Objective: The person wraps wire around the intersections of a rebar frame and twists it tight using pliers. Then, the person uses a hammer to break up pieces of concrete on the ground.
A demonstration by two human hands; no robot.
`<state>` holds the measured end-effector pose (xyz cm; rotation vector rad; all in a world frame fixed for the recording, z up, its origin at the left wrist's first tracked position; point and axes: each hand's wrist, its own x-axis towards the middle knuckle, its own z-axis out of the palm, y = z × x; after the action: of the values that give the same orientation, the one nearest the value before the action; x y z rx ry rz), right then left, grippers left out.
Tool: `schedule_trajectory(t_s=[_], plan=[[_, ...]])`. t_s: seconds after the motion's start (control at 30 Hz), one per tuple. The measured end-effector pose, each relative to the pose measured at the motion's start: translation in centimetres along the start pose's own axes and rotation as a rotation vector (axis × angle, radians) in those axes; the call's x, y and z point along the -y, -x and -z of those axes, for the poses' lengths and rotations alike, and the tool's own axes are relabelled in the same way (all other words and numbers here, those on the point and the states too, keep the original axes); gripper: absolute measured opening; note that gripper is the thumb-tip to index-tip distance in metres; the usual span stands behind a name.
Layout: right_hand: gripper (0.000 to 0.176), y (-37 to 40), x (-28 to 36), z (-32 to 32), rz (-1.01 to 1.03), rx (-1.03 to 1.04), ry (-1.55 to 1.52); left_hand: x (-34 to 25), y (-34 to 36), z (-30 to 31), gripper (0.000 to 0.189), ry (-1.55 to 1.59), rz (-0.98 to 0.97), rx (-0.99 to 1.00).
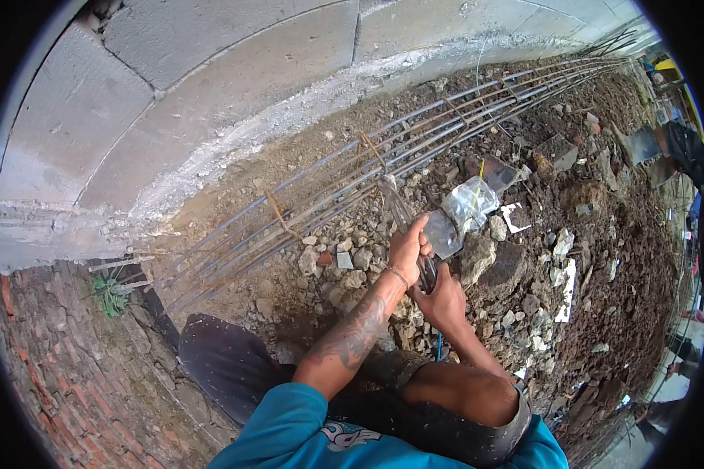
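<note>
A long metal tool (pixel 428 275) lies in both hands, in front of the person's knees and just beside the rebar bundle (pixel 426 156). Its far end reaches up to the lower bars; whether it grips one, I cannot tell. The left hand (pixel 411 246) is closed around the tool's middle, fingers curled and thumb pointing up along it. The right hand (pixel 443 301) sits lower and just beside it, folded about the near end, thumb raised; its fingertips are hidden, so how tightly they press cannot be told.

Near the left hand lies a clear plastic bag (pixel 471 203) on the rubble. Broken stones (pixel 352 258) spread below the bars. Rusty ties (pixel 278 209) cross the bundle, which runs alongside a grey block wall (pixel 250 109). Old brickwork (pixel 62 383) and a small green plant (pixel 111 295) are at lower left.
</note>
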<state>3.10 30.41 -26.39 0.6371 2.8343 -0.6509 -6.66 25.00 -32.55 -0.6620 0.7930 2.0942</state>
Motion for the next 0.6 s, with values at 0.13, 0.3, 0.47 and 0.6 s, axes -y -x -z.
schedule_trajectory(t_s=[0.13,0.3,0.47,0.6], plan=[[0.043,0.7,-0.5,0.6,-0.286,0.284,-0.743,1.7,3.1,-0.2,0.029,-0.848,-0.224,0.084],[0.027,3.8,-4.7,-0.4,-0.444,-0.047,-0.983,-7.1,7.0,-0.5,0.025,-1.441,-0.269,0.426],[0.035,6.7,-5.8,-1.5,-0.465,-0.089,-1.075,-15.4,-0.8,2.5,0.079,-2.186,-1.275,-0.479],[0.032,6.9,-7.4,-3.9,-0.373,-0.127,-0.748,-16.2,-3.2,4.2,0.082,-2.261,-1.257,-0.481]])
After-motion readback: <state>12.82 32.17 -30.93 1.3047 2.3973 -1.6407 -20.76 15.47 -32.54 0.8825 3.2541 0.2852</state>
